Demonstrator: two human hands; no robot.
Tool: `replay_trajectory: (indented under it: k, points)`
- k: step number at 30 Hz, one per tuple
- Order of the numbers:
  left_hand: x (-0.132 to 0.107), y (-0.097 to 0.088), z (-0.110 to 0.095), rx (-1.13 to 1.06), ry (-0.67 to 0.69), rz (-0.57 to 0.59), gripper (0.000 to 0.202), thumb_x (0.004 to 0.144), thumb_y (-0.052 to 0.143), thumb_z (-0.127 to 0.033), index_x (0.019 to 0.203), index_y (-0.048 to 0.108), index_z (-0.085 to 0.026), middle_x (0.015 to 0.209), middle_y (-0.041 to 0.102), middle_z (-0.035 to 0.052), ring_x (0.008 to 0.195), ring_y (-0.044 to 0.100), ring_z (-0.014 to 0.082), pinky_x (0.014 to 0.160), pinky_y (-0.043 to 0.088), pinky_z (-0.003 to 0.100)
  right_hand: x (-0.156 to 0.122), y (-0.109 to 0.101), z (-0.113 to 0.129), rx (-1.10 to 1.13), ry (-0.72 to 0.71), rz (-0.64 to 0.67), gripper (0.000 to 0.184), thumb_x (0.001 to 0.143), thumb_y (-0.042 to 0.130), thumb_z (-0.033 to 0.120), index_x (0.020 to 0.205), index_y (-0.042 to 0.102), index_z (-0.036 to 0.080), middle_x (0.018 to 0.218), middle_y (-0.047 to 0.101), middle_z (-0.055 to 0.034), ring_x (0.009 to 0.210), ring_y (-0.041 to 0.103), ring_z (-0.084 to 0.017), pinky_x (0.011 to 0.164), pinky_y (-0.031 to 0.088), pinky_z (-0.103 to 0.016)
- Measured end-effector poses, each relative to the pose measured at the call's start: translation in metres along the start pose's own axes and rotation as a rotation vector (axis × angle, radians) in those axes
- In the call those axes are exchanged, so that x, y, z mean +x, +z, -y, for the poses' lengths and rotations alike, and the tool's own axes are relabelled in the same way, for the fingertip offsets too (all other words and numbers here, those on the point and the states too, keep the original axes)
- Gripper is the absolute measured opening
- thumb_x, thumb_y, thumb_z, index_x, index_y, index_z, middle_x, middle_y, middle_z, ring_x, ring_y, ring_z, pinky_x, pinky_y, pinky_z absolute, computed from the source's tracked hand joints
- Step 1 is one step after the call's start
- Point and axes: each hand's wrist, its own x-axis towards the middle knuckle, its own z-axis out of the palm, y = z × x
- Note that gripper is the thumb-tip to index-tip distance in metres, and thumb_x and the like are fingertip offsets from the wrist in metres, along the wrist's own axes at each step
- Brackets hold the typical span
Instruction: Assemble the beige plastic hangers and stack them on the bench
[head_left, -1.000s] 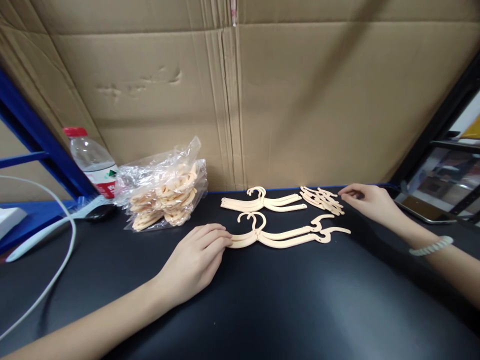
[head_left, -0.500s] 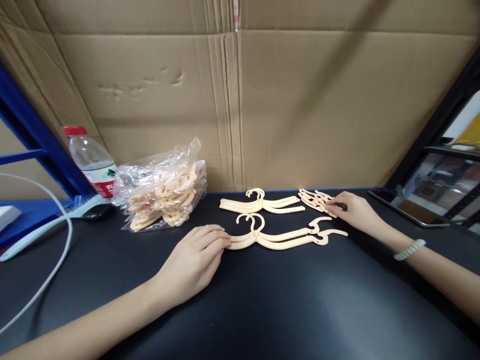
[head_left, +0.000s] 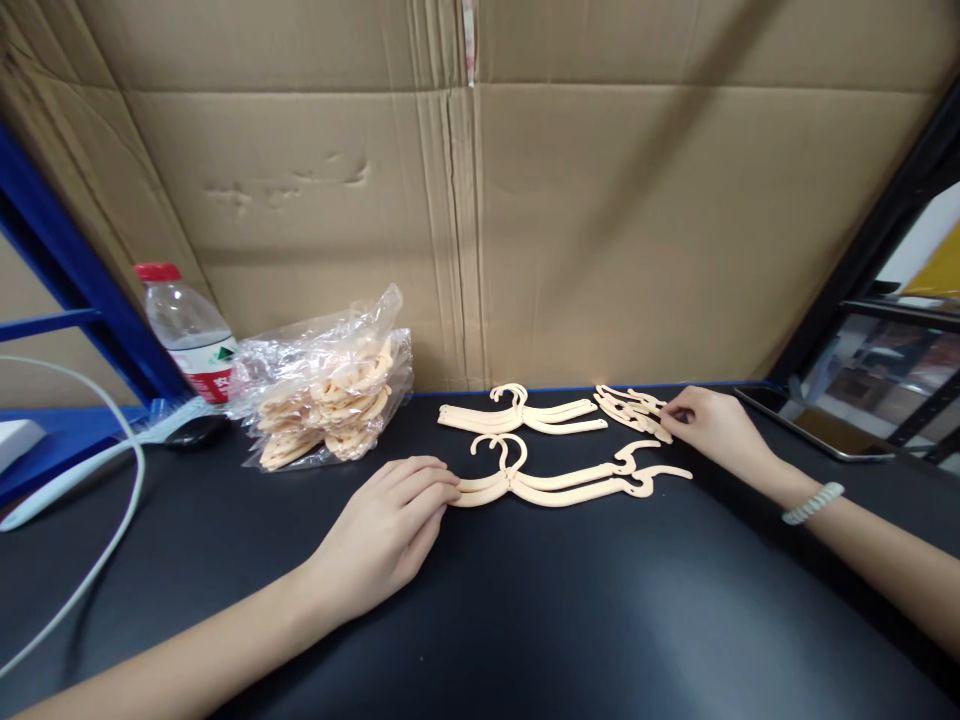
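Covering the left ends of two hangers (head_left: 562, 500) on the surface (head_left: 540, 610), the left hand (head_left: 386, 525) is bunched narrow, its grip hidden. The right hand (head_left: 716, 430), narrowed, touches one pile of pieces (head_left: 656, 430) near the far edge; I cannot tell if it holds any.

From my end, only one bit of txt I can half make out: the bottle (head_left: 186, 312) nr the worktop (head_left: 525, 610)'s far edge, L side, has a label (head_left: 196, 362) w/ a white Chinese char. (head_left: 222, 384) on its red band, looks like 农, right at the plastic bag (head_left: 300, 345)'s edge. Abv it, on the white part, a green peak-shaped mark (head_left: 224, 354). Strip (head_left: 469, 42) on the cardboard (head_left: 600, 200): too blurry for me to read.
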Motion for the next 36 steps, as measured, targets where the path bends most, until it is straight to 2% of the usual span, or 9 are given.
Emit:
replay_trajectory:
  k: [5, 8, 15, 17, 20, 25, 27, 32, 36]
  points:
    - [0.001, -0.001, -0.002, -0.035, -0.023, -0.012, 0.024, 0.091, 0.046, -0.009, 0.104, 0.063, -0.018, 0.104, 0.068, 0.0082, 0.105, 0.059, 0.0231, 0.089, 0.049, 0.038, 0.002, -0.008, 0.006, 0.134, 0.132, -0.106, 0.019, 0.068, 0.055, 0.038, 0.062, 0.063, 0.021, 0.064, 0.064, -0.0058, 0.061, 0.058, -0.023, 0.062, 0.041, -0.036]
    - [0.006, -0.005, 0.000, -0.080, -0.067, -0.009, 0.022, 0.092, 0.045, -0.012, 0.103, 0.062, -0.018, 0.103, 0.067, 0.0082, 0.102, 0.060, 0.0221, 0.087, 0.049, 0.037, 0.002, -0.011, 0.017, 0.296, 0.211, -0.103, 0.023, 0.071, 0.054, 0.040, 0.068, 0.063, 0.020, 0.064, 0.065, -0.0057, 0.059, 0.058, -0.021, 0.056, 0.041, -0.032]
    - [0.032, -0.006, 0.026, -0.028, -0.219, 0.095, 0.021, 0.091, 0.045, -0.018, 0.107, 0.059, -0.016, 0.107, 0.064, 0.0100, 0.101, 0.060, 0.0232, 0.089, 0.049, 0.038, -0.008, 0.002, 0.061, 0.698, 0.250, 0.134, 0.029, 0.078, 0.052, 0.045, 0.068, 0.051, 0.018, 0.064, 0.064, -0.0056, 0.040, 0.032, -0.005, 0.040, 0.023, -0.022]
    - [0.041, 0.000, 0.034, -0.016, -0.226, 0.133, 0.020, 0.090, 0.047, -0.016, 0.106, 0.059, -0.016, 0.107, 0.065, 0.0095, 0.102, 0.060, 0.0234, 0.091, 0.049, 0.038, -0.013, 0.005, 0.073, 0.807, 0.269, 0.213, 0.031, 0.080, 0.054, 0.048, 0.071, 0.050, 0.018, 0.065, 0.064, -0.0052, 0.039, 0.027, -0.004, 0.039, 0.019, -0.021]
    - [0.054, 0.010, 0.044, 0.000, -0.209, 0.182, 0.019, 0.088, 0.052, -0.013, 0.105, 0.061, -0.015, 0.107, 0.066, 0.0093, 0.102, 0.061, 0.0230, 0.092, 0.049, 0.036, -0.019, 0.005, 0.085, 1.006, 0.369, 0.338, 0.034, 0.078, 0.061, 0.051, 0.076, 0.048, 0.020, 0.056, 0.054, 0.0018, 0.039, 0.021, -0.003, 0.039, 0.013, -0.019]
    - [0.073, 0.022, 0.052, 0.051, -0.181, 0.234, 0.027, 0.085, 0.058, -0.009, 0.112, 0.060, -0.013, 0.109, 0.067, 0.0118, 0.104, 0.060, 0.0253, 0.091, 0.048, 0.038, -0.025, 0.000, 0.094, 1.172, 0.472, 0.450, 0.045, 0.073, 0.063, 0.062, 0.083, 0.049, 0.020, 0.050, 0.041, 0.0066, 0.042, 0.019, -0.004, 0.039, 0.011, -0.017]
    - [0.077, 0.023, 0.052, 0.071, -0.153, 0.259, 0.020, 0.086, 0.058, -0.010, 0.106, 0.062, -0.013, 0.104, 0.067, 0.0107, 0.100, 0.061, 0.0256, 0.088, 0.049, 0.038, -0.026, -0.002, 0.095, 1.178, 0.452, 0.477, 0.049, 0.073, 0.062, 0.065, 0.087, 0.051, 0.020, 0.054, 0.041, 0.0061, 0.044, 0.019, -0.004, 0.039, 0.013, -0.017]
    - [0.081, 0.029, 0.054, 0.104, -0.115, 0.282, 0.010, 0.088, 0.054, -0.011, 0.093, 0.063, -0.012, 0.096, 0.065, 0.0108, 0.093, 0.060, 0.0263, 0.082, 0.049, 0.039, -0.028, -0.001, 0.097, 1.123, 0.322, 0.449, 0.050, 0.066, 0.078, 0.049, 0.101, 0.058, 0.019, 0.066, 0.050, 0.0032, 0.049, 0.030, -0.005, 0.040, 0.023, -0.017]
    - [0.079, 0.032, 0.056, 0.081, -0.135, 0.259, 0.013, 0.091, 0.047, -0.010, 0.088, 0.059, -0.014, 0.092, 0.061, 0.0078, 0.084, 0.062, 0.0216, 0.076, 0.051, 0.033, -0.028, 0.001, 0.095, 1.173, 0.308, 0.370, 0.041, 0.068, 0.078, 0.048, 0.090, 0.066, 0.016, 0.068, 0.055, 0.0007, 0.053, 0.044, -0.007, 0.045, 0.040, -0.020]
